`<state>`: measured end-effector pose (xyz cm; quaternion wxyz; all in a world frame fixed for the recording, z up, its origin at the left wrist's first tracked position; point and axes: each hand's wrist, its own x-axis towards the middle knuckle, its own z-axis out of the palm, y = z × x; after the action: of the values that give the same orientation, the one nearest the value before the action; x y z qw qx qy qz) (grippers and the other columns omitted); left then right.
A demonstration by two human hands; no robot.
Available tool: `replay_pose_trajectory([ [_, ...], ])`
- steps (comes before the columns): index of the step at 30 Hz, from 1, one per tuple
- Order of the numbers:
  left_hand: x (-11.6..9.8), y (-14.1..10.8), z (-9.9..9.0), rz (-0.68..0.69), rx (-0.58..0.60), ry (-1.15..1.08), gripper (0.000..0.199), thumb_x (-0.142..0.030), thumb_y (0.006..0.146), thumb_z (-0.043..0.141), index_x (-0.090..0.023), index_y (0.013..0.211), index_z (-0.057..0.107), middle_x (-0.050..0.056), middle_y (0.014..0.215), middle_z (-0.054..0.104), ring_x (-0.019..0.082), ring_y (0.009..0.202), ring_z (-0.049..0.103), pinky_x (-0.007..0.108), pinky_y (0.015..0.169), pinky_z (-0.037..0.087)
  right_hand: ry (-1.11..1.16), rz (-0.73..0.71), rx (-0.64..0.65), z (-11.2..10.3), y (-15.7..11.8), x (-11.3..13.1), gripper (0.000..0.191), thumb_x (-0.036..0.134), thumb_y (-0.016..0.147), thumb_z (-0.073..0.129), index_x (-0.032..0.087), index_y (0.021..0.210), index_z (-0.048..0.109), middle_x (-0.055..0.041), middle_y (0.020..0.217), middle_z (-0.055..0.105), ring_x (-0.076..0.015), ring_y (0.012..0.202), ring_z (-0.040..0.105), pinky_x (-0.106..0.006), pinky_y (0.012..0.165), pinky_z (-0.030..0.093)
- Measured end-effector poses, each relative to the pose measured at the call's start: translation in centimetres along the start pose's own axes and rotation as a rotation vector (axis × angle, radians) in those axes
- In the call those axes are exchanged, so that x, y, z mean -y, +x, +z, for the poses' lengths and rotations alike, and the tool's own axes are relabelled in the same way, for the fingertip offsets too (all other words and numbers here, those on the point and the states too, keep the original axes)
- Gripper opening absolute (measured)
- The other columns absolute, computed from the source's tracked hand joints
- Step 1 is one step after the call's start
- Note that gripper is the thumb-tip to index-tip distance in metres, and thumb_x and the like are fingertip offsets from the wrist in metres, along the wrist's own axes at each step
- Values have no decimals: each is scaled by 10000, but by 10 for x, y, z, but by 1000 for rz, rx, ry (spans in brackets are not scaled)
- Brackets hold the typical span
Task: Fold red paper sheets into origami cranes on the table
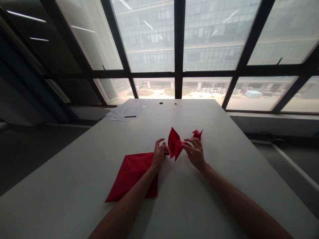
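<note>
A folded red origami bird (175,143), its wing-like flaps spread, is held up over the middle of the white table. My right hand (195,153) pinches its narrow right end between thumb and fingers. Just left of the bird is my left hand (159,154), fingers loosely bent and apart, with nothing seen in its grasp. I cannot tell whether its fingertips touch the paper. Under my left wrist and forearm lies a creased red paper sheet (136,167), partly hidden by the arm. A smaller red origami crane (197,134) stands right behind my right hand.
The white table (189,205) stretches away to tall dark-framed windows. Several printed papers (129,109) lie at its far left corner, with a small dark bar on top. Two round holes (161,103) show near the far edge. A blue curtain (32,79) hangs at left.
</note>
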<state>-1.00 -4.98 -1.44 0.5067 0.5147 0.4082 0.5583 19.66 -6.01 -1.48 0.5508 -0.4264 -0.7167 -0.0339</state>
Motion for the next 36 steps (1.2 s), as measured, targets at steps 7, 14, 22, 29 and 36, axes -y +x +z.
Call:
replay_pose_trajectory([
  [7,-3,-12,10,195,106,280,429,-443,857,663,-249,1222,550,31,1027,541,121,778,591,212,658,501,31,108,-54,2,-1,-1,130,214,881,648,273,941,747,-62,949,685,-244,951,567,-435,862,497],
  [14,-2,-6,5,164,275,154,342,-329,819,722,-205,1135,673,108,1238,551,155,832,674,282,737,562,49,181,-61,3,0,0,109,229,890,620,237,861,726,-61,854,654,-236,870,555,-415,818,493],
  [22,3,0,-1,107,21,92,294,-359,887,599,-182,1118,641,86,1118,607,140,774,658,307,740,562,88,303,-77,3,0,2,164,307,903,617,209,812,712,-45,780,646,-201,755,566,-359,735,476],
  [29,-4,-12,13,301,98,404,190,-328,833,704,-184,909,604,20,862,634,148,781,623,257,703,513,387,623,-82,9,-5,17,249,409,853,670,164,845,717,-59,751,708,-193,659,625,-310,598,489],
  [36,-4,-15,13,348,89,422,82,-248,876,638,-196,939,632,32,910,670,164,821,641,278,731,523,510,624,53,18,-14,39,218,378,837,679,163,833,716,-53,748,725,-188,671,646,-290,616,508],
])
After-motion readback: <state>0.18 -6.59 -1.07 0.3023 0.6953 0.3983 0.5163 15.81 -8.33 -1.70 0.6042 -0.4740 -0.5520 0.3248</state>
